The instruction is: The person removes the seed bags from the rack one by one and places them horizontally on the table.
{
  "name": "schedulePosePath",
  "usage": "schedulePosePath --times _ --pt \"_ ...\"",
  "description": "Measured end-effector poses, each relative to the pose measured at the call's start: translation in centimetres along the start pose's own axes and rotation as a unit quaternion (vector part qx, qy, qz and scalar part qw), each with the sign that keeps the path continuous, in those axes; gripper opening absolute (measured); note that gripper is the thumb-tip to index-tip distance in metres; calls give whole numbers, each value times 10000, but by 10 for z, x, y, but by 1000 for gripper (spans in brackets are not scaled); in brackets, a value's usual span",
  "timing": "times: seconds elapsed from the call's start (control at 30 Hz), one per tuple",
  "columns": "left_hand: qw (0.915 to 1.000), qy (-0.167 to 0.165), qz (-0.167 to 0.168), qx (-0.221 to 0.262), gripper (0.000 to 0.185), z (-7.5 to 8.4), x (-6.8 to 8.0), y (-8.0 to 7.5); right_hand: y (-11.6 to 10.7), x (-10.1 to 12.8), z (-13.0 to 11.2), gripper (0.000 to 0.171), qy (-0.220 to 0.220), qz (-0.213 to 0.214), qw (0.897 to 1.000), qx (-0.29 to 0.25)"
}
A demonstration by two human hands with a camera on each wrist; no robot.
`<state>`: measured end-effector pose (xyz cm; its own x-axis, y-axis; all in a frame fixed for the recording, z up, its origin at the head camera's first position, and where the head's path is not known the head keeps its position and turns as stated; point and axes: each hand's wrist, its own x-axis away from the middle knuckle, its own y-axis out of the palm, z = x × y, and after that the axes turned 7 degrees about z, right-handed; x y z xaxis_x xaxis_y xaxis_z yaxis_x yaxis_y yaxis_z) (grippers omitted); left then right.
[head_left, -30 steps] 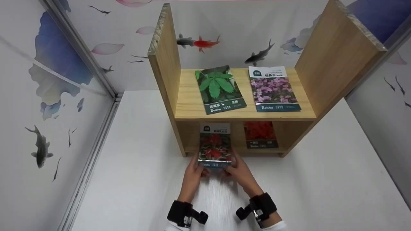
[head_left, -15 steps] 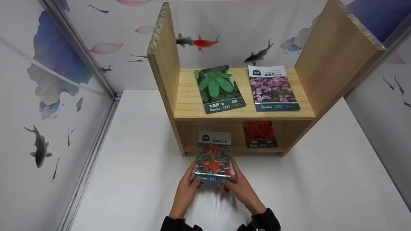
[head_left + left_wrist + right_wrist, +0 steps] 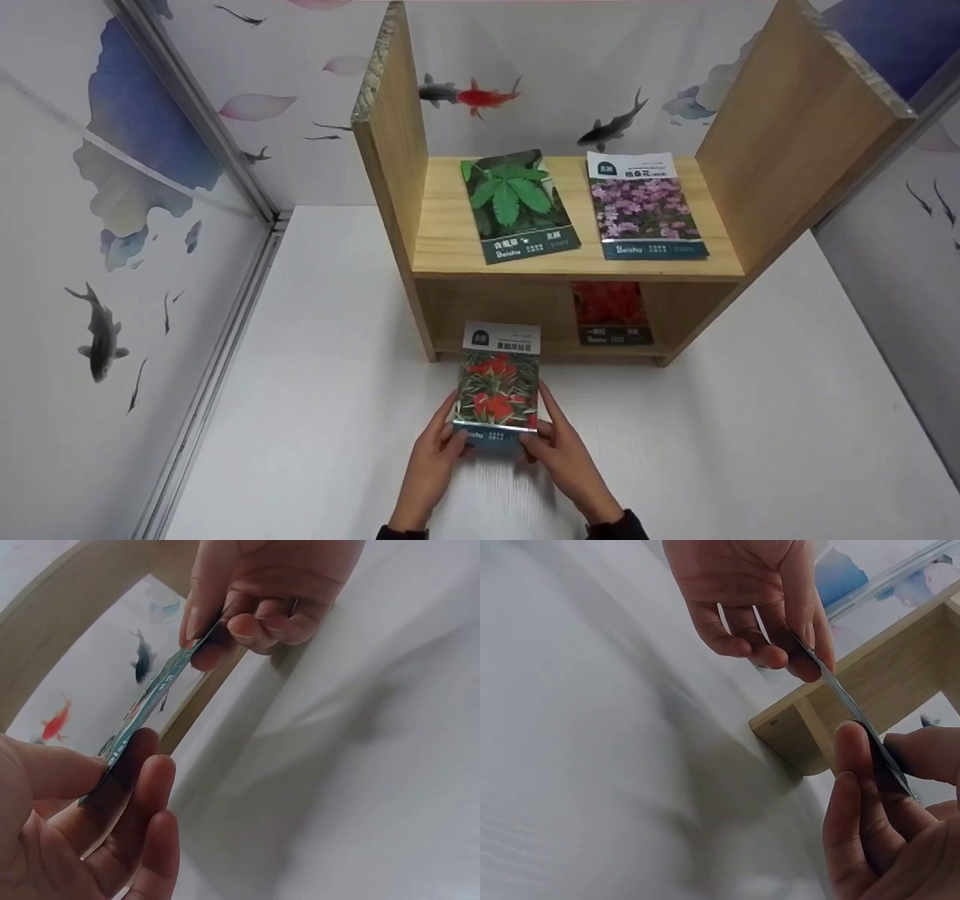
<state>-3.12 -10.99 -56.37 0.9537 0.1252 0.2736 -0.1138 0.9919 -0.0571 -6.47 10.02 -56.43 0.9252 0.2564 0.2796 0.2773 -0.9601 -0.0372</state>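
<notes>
You hold the packet (image 3: 498, 386) above the table (image 3: 750, 450), just in front of the shelf (image 3: 570, 266), below its lower bay. Your left hand (image 3: 431, 461) and right hand (image 3: 566, 457) each pinch a bottom corner between thumb and fingers (image 3: 142, 787). It looks thin, light, glossy and bendy, so grip the edges firmly; it could slip or buckle.

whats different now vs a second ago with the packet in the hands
The red-flower seed packet has been drawn back out of the lower compartment of the wooden shelf unit toward the person, and now sits clear of it above the white table. The left hand and right hand pulled back with it, still pinching its lower corners. The green-leaf packet, purple-flower packet and red packet in the lower shelf stayed put.
</notes>
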Motion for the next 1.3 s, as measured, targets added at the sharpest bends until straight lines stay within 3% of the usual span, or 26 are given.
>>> schedulePosePath --times 0.17,0.5,0.73,1.0,1.3 --pt "9999 -101 -1 5 56 -1 1 -5 3 3 4 77 -41 6 9999 103" --pt "9937 -185 462 -1000 52 -9 3 -23 19 6 8 83 97 -195 9998 -38" --pt "9777 -104 801 -1937 51 -16 11 -32 35 8 15 88 189 -239 9995 119" --pt "9701 -522 1099 -2099 52 -25 14 -38 47 6 23 86 57 -335 9989 335" --pt "9541 -436 1232 -2694 51 -32 15 -43 59 4 32 87 -97 -310 9971 684"
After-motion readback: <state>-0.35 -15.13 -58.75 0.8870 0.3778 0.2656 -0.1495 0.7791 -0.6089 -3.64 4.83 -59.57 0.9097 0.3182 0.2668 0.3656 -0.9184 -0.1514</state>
